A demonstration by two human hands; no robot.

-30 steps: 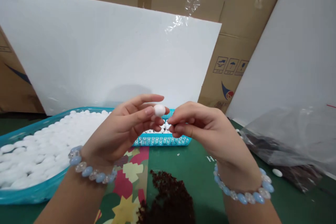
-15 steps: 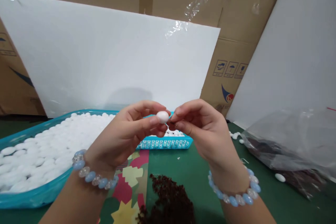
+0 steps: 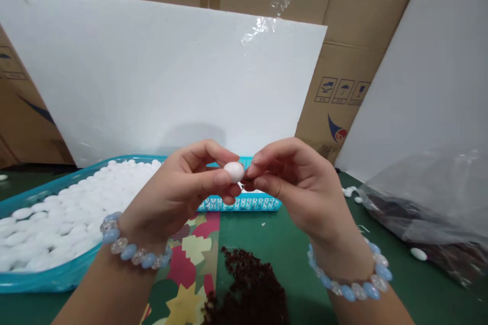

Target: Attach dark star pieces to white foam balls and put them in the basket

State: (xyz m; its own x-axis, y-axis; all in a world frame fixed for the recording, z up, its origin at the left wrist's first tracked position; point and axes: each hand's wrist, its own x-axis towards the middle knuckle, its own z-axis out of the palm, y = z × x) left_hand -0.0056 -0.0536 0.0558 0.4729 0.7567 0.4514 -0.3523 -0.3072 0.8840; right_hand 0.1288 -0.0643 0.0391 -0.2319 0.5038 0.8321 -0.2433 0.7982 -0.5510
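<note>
Between the thumb and fingers of my left hand (image 3: 179, 188) is a small, smooth white egg-shaped piece (image 3: 234, 171). My right hand (image 3: 305, 188) is closed in a pinch right beside it. A small dark brown bit (image 3: 248, 182) shows at the right fingertips, close against the white piece; whether it touches cannot be made out. Below my hands lies a loose pile of dark brown crumbly or fibrous material (image 3: 251, 292). Blue and clear bead bracelets circle both wrists.
A turquoise basket (image 3: 41, 282) full of white egg-shaped pieces stands at left; a perforated turquoise wall (image 3: 244, 204) shows behind my hands. At right lies a clear plastic bag (image 3: 427, 188) with dark brown contents, near a loose white piece (image 3: 418, 254). A white board (image 3: 171, 71) leans against cartons.
The view has shifted slightly. Both hands keep their grips, and the white piece looks turned a little in my left fingers. The brown pile has not visibly changed.
</note>
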